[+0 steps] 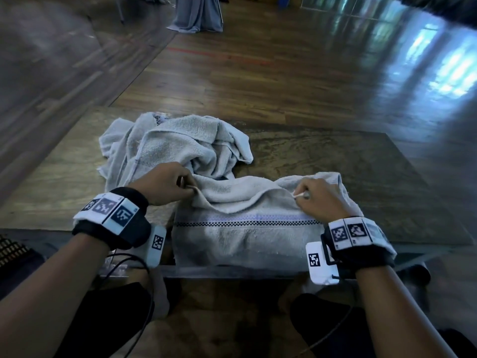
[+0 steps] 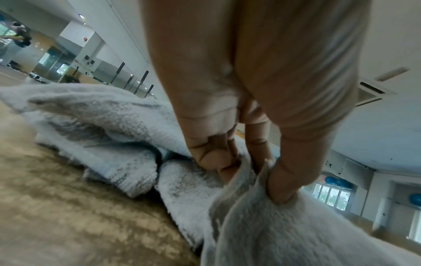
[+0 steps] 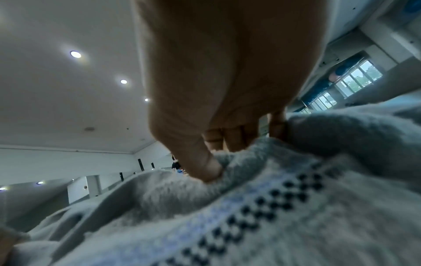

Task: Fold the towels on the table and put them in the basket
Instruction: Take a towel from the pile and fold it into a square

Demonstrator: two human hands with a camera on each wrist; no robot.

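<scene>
A pale grey towel [image 1: 245, 233] with a blue and black checked band lies at the table's near edge, its far part doubled toward me. My left hand [image 1: 189, 188] pinches its folded edge at the left corner; the left wrist view shows thumb and fingers of that hand [image 2: 257, 172] clamped on the towel [image 2: 273, 230]. My right hand [image 1: 300, 195] pinches the right corner, and in the right wrist view this hand [image 3: 218, 162] has its thumb pressing the towel [image 3: 262, 216] against the fingers. A crumpled heap of grey towels [image 1: 178, 146] lies behind.
The wooden table [image 1: 361, 177] is low, with the glossy wooden floor [image 1: 284, 73] beyond it. A dark woven thing [image 1: 10, 250] shows at the left edge by my left forearm. Cables hang under my left wrist. My knees are under the table's near edge.
</scene>
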